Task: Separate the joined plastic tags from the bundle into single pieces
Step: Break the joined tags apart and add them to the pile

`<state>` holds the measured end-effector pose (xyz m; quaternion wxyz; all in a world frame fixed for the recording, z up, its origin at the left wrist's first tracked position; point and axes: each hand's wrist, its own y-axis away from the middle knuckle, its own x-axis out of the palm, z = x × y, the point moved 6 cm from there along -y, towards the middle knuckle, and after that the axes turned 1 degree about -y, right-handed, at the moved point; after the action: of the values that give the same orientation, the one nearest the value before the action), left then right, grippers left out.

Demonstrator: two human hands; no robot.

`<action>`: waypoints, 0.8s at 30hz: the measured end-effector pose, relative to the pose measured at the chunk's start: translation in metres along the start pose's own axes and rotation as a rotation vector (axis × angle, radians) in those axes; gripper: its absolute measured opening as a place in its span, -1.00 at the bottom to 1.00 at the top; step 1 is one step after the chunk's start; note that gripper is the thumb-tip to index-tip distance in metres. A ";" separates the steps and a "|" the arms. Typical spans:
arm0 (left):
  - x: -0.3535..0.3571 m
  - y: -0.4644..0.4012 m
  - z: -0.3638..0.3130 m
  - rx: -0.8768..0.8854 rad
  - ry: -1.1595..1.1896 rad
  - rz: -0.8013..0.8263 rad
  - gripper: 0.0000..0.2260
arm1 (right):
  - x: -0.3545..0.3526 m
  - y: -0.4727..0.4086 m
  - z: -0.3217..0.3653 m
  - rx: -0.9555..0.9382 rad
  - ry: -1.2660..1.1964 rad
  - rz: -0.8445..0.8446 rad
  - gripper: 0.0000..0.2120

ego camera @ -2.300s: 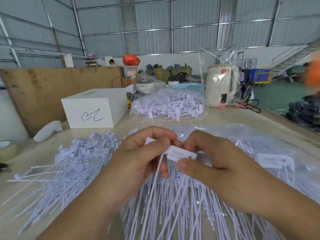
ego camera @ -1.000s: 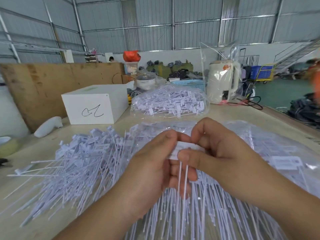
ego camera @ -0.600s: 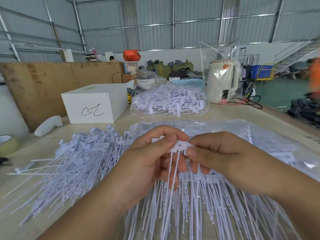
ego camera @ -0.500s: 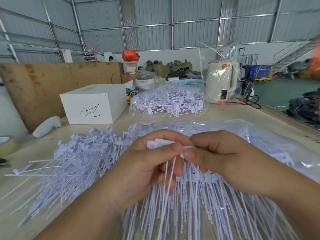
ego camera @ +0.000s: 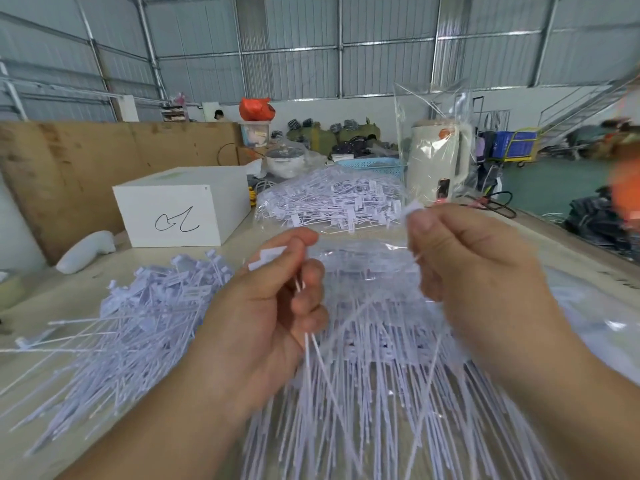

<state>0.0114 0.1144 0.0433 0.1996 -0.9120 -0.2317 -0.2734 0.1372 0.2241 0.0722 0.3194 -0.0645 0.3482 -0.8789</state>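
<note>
My left hand (ego camera: 266,306) pinches a few white plastic tags (ego camera: 268,258) by their flat heads, and their thin tails hang down past my palm. My right hand (ego camera: 464,268) is raised and apart from the left, pinching a single tag (ego camera: 412,207) whose tail slants down under the fingers. Below both hands lies the bundle of joined tags (ego camera: 374,358) on a clear plastic bag. A heap of loose single tags (ego camera: 138,317) spreads over the table to the left.
A white box (ego camera: 183,206) with a scribble stands at the back left, beside a white handle-shaped object (ego camera: 86,251). A clear bag full of tags (ego camera: 332,202) lies behind my hands. A wrapped cream kettle (ego camera: 438,164) stands at the back right with a black cable (ego camera: 498,206).
My hands were together, pinching joined tag heads. They have now pulled apart, the right rising up and to the right with one tag, the left keeping the others.
</note>
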 end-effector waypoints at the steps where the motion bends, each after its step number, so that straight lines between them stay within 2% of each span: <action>1: -0.001 -0.001 -0.002 -0.011 -0.034 0.006 -0.85 | -0.004 -0.003 0.002 -0.027 0.019 0.023 -0.60; 5: 0.011 0.005 0.011 -0.100 -0.171 0.185 -0.85 | 0.012 0.004 -0.006 -0.004 -0.077 0.256 -0.80; 7: 0.021 0.010 0.019 -0.125 -0.196 0.309 -0.79 | 0.025 0.012 -0.007 -0.016 -0.038 0.381 -0.73; 9: 0.024 0.013 0.021 -0.133 -0.226 0.363 -0.71 | 0.031 0.017 -0.011 0.055 -0.122 0.446 -0.73; 11: 0.023 0.013 0.020 -0.146 -0.272 0.371 -0.70 | 0.031 0.019 -0.012 0.051 -0.074 0.444 -0.73; 14: 0.019 0.012 0.020 -0.148 -0.342 0.348 -0.81 | 0.035 0.022 -0.011 0.059 0.031 0.490 -0.73; 18: 0.011 0.007 0.013 -0.129 -0.263 0.204 -0.86 | 0.024 0.016 -0.009 0.051 0.238 0.539 -0.68; 20: 0.008 0.006 0.005 -0.119 -0.226 0.182 -0.89 | 0.016 0.012 -0.013 0.084 0.269 0.548 -0.64; 24: 0.007 0.009 0.000 -0.132 -0.327 0.205 -0.88 | 0.018 0.012 -0.013 0.085 0.257 0.592 -0.72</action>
<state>0.0218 0.1095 0.0450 0.1259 -0.9742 -0.1484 -0.1143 0.1247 0.2133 0.0525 0.5171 0.1644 0.3523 -0.7626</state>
